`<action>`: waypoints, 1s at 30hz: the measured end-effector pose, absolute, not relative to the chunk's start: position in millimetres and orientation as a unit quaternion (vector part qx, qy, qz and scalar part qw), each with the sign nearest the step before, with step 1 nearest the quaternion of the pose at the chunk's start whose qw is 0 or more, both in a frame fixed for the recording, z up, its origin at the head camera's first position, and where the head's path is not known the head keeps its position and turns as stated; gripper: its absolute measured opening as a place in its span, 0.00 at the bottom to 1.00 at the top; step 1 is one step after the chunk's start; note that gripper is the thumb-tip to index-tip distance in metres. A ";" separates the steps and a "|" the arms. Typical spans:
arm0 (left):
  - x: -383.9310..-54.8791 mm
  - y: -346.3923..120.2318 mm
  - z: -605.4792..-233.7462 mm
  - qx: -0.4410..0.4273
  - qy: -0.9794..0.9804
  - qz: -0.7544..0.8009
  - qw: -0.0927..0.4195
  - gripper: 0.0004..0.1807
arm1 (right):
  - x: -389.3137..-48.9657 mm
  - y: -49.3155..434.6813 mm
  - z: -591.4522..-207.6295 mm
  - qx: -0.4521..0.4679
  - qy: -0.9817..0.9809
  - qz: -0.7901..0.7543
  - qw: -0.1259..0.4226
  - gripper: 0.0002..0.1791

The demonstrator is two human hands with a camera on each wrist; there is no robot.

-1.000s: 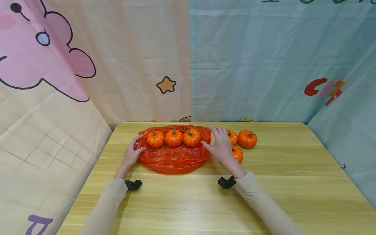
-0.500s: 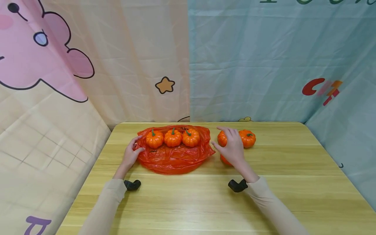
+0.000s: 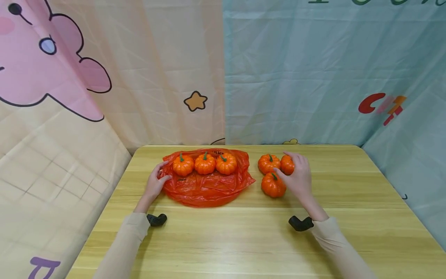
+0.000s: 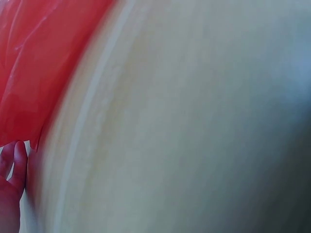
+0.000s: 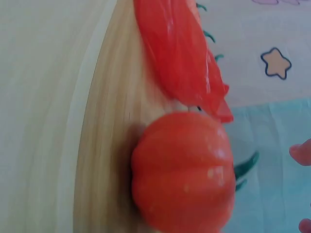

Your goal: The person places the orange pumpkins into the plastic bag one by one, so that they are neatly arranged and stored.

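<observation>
An opened red plastic bag (image 3: 209,193) lies on the table, with three small orange pumpkins with green stems, such as the middle pumpkin (image 3: 205,164), in a row at its mouth. My left hand (image 3: 155,183) is at the bag's left side, fingers and thumb curled round its edge; the left wrist view shows fingertips (image 4: 19,150) against the red plastic. To the bag's right, my right hand (image 3: 299,177) hovers with thumb and fingers spread beside the right pumpkin (image 3: 287,165), partly covering it. Two more stand close by: a back pumpkin (image 3: 268,164) and a front pumpkin (image 3: 273,186).
The pumpkins and bag stand on a light wooden table (image 3: 223,240). Behind it hangs a printed curtain (image 3: 296,77), near the table's back edge. A black curved device (image 3: 301,223) sits at my right wrist, a similar device (image 3: 157,219) at my left.
My right hand has left the bag's right edge and moved right over the loose pumpkins, uncovering the back and front ones. The left hand stays in place.
</observation>
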State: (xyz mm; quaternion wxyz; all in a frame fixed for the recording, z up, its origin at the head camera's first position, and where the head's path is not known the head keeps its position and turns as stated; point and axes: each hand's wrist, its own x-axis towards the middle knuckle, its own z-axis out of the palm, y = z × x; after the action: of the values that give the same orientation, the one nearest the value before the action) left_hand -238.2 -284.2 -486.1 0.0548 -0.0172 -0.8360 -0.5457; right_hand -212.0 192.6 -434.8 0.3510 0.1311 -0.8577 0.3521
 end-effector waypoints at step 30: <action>-239.1 -283.9 -486.2 -0.017 -0.843 -0.535 0.057 0.30 | -223.9 248.6 -483.6 -0.068 -0.835 0.505 0.208 0.44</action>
State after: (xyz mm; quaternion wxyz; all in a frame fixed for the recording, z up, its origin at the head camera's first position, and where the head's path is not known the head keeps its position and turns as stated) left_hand -239.1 -283.9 -486.2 0.0567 -0.0166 -0.8430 -0.5346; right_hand -223.9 248.6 -483.6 0.2082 -0.0681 -0.8347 0.5053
